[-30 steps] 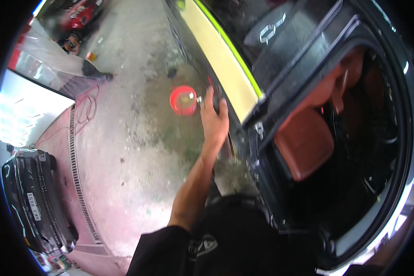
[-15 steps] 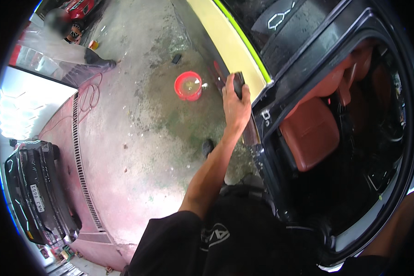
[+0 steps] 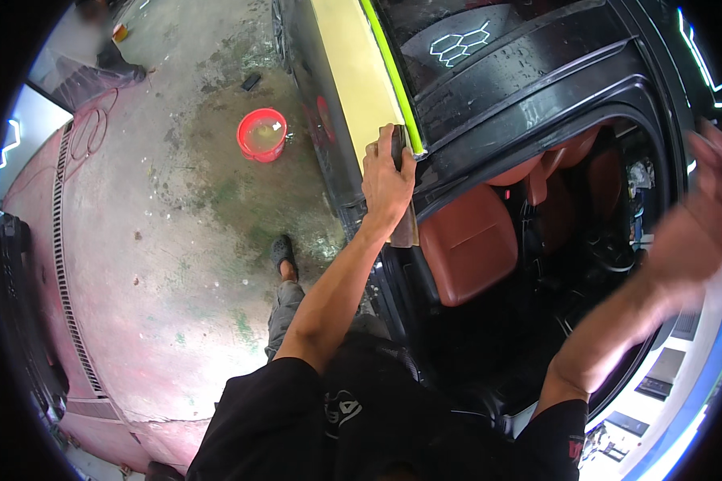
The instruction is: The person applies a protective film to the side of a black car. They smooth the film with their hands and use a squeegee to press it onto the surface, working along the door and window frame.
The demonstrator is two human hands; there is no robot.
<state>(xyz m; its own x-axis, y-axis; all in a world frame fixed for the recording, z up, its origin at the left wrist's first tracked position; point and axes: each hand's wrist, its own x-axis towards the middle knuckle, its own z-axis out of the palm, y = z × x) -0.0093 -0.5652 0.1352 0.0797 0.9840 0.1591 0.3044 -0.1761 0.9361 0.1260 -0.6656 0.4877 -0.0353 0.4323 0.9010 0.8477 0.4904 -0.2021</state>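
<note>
My left hand is closed round a dark, long sanding block, pressed to the car body at the end of a pale yellow panel. A brownish end of the block sticks out below my palm. Along the panel's right edge runs a bright green strip, just beside my fingertips. My right hand is raised at the far right, by the edge of the open doorway; motion smears its fingers, so their state is unclear.
A red bucket of cloudy water stands on the wet concrete floor, with a small dark object beyond it. Red-brown seats show inside the car. At left are a floor drain, a red hose and another person.
My right hand has come up into view at the right. The view has shifted, so the car and bucket sit further left. My left hand still grips the sanding block.
</note>
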